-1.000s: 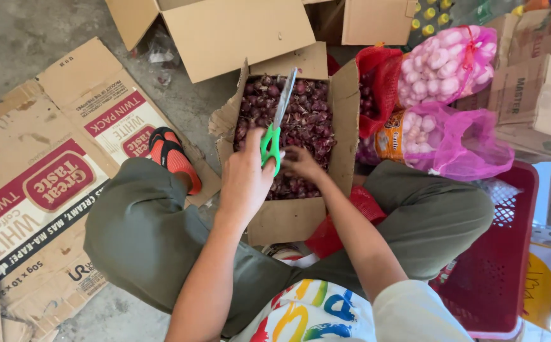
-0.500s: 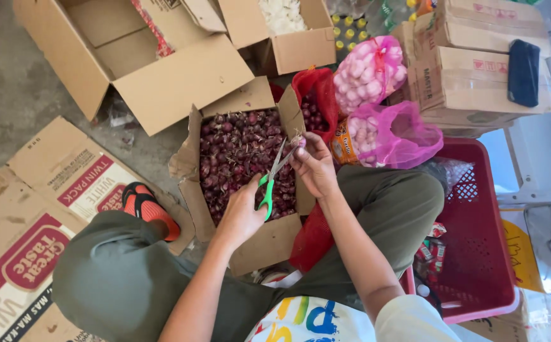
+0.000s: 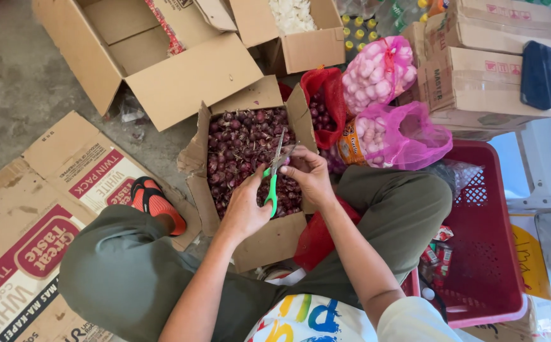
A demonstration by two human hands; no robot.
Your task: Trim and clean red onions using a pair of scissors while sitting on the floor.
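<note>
Green-handled scissors [image 3: 274, 174] point blades-up over an open cardboard box [image 3: 269, 244] heaped with small dark-red shallots [image 3: 237, 149], their blades parted at one shallot [image 3: 286, 161] held just above the pile.

A single head-worn camera looks steeply down from close above the person's lap onto the cardboard box of red shallots [image 3: 244, 152], which sits mid-frame. Beyond the box lie more cartons; the red crate [image 3: 490, 253] lies to its right.

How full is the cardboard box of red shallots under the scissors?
Well filled: the cardboard box has its flaps spread open and red shallots cover its whole inside, no bottom showing. The green-handled scissors hang over them.
</note>
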